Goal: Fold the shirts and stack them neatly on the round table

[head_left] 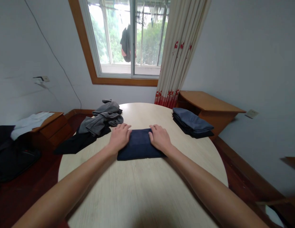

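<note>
Two hands were on one navy folded cloth (140,144), mid-table, taken here as clock centre. Left hand (120,136) lay over its 10 o'clock end, right hand (159,137) over its 2 o'clock end. Both palm-down, thumbs apart from fingers, nothing clenched; looked like pressing, not pinching.

Progress, my read: folded stack (192,122) at 2 o'clock counted as done, several layers, blue-grey on top, black below. Navy piece was already a compact rectangle, so close to finished, but not on the stack. Left over: rumpled heap (102,118) of grey and black fabric at 10, unfolded; piece count couldn't be told.

Tightest spot was at 10: heap sat just beside the left hand, and its black part reached the rim of the round table (133,196). Stack was well apart from the right hand.

Around: curtain (177,63) at 1, brown desk (209,99) at 2 behind the stack, low cabinet (52,130) at 9 to 10.
</note>
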{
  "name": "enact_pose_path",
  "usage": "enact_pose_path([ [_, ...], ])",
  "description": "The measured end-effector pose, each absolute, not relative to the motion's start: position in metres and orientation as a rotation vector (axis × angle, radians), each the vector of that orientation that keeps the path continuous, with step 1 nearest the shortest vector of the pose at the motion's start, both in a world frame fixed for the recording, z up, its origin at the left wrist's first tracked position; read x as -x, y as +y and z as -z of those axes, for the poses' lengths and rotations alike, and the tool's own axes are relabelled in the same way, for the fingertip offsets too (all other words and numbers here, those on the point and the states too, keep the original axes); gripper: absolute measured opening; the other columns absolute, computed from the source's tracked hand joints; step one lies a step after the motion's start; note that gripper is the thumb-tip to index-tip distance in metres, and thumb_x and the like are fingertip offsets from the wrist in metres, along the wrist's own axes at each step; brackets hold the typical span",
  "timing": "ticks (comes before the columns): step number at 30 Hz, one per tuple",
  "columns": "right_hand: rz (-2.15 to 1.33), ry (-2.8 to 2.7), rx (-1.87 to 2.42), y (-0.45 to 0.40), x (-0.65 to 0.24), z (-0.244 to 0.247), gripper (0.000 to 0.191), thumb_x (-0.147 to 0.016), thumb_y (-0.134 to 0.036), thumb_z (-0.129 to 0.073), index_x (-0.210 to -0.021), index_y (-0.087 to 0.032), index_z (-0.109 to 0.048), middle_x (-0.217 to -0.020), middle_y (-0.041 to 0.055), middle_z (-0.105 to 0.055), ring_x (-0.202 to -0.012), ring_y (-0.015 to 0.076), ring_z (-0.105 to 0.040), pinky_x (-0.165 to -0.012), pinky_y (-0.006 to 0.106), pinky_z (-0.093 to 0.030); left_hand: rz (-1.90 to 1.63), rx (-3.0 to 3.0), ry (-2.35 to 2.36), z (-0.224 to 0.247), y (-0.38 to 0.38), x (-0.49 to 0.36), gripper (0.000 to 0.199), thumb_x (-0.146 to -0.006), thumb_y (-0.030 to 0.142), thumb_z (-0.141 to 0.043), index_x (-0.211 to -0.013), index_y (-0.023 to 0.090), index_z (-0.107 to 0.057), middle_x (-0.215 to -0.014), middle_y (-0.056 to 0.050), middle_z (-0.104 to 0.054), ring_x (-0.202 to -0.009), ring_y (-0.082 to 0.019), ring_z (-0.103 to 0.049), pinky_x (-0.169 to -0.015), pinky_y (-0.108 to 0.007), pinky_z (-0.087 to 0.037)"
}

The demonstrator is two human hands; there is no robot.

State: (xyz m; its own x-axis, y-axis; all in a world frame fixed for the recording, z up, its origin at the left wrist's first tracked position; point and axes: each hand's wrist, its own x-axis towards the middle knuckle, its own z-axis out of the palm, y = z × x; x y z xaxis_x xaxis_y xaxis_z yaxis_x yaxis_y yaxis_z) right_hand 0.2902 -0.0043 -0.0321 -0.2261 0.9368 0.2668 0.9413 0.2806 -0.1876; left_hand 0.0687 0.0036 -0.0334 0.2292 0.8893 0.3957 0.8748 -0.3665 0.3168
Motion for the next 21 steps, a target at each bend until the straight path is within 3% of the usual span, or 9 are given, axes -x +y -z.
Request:
enact_pose_path([
  [3,-0.103,-2.512,1.428,-0.012,-0.274,0.042,0.055,-0.101,-0.032,-0.040,-0.152,-0.013,-0.045,-0.161,0.0135,-0.039,-0.150,0.0264,-0.031,-0.124,0.044,-0.019,-0.630,-2.594,1.542,0.047,-0.022,-0.098,0.050,-0.104,0.043,-0.038,-0.144,0.019,-0.056,-0.153,-0.014,-0.051,-0.143,-0.033,-0.042,-0.120,-0.053,-0.026],
  [6,-0.211,-2.568,1.457,-0.010,-0.273,0.057,0.061,-0.103,-0.042,-0.036,-0.158,-0.015,-0.037,-0.166,0.0103,-0.029,-0.155,0.0253,-0.022,-0.126,0.049,-0.013,-0.442,-2.534,1.592,0.068,-0.028,-0.102,0.061,-0.104,0.050,-0.034,-0.153,0.015,-0.045,-0.162,-0.015,-0.038,-0.152,-0.033,-0.028,-0.123,-0.055,-0.019],
  [12,-0.277,-2.480,1.583,0.001,-0.298,0.062,0.073,-0.102,-0.064,-0.031,-0.159,-0.019,-0.035,-0.166,0.0084,-0.028,-0.156,0.0261,-0.018,-0.126,0.051,-0.013,-0.367,-2.464,1.657,0.077,-0.009,-0.065,0.069,-0.100,0.060,-0.038,-0.157,0.020,-0.040,-0.166,-0.011,-0.028,-0.155,-0.031,-0.021,-0.124,-0.052,-0.020],
  [21,-0.276,-2.340,1.855,-0.012,-0.310,0.054,0.071,-0.104,-0.060,-0.030,-0.160,-0.017,-0.031,-0.168,0.0105,-0.023,-0.154,0.0293,-0.026,-0.121,0.052,-0.026,-0.278,-2.248,1.875,0.070,0.001,-0.033,0.066,-0.103,0.053,-0.028,-0.158,0.017,-0.036,-0.167,-0.013,-0.024,-0.156,-0.030,-0.020,-0.123,-0.055,-0.014],
])
